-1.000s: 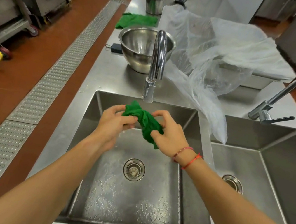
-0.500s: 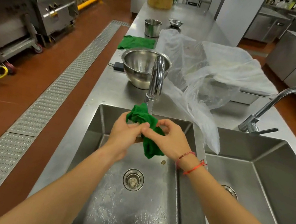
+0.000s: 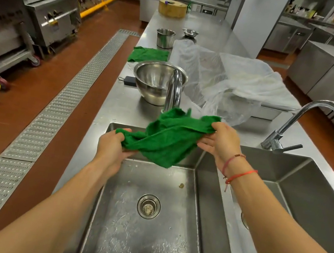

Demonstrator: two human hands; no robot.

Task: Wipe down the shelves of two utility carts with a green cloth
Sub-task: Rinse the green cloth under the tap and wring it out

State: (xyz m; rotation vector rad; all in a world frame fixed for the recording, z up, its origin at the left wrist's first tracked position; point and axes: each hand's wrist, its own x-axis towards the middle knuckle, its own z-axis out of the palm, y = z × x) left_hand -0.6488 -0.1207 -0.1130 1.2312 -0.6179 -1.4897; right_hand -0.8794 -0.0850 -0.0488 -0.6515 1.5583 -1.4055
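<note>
**Green cloth [image 3: 168, 139] opened out over the sink**

The cloth hangs stretched between both hands above the near left basin [image 3: 114, 231], just this side of the faucet [image 3: 175, 88], probably so that drips fall into the sink. The left hand [image 3: 112, 146] clenches the left end, and the right hand [image 3: 220, 141] pinches the far right edge between thumb and fingers.

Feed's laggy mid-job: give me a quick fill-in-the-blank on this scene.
The left hand and right hand hold the green cloth over the ____ sink basin.
A second green cloth lies on the counter beyond the steel mixing ____.
Red bracelets circle the ____ wrist.
Missing: left; bowl; right.
</note>
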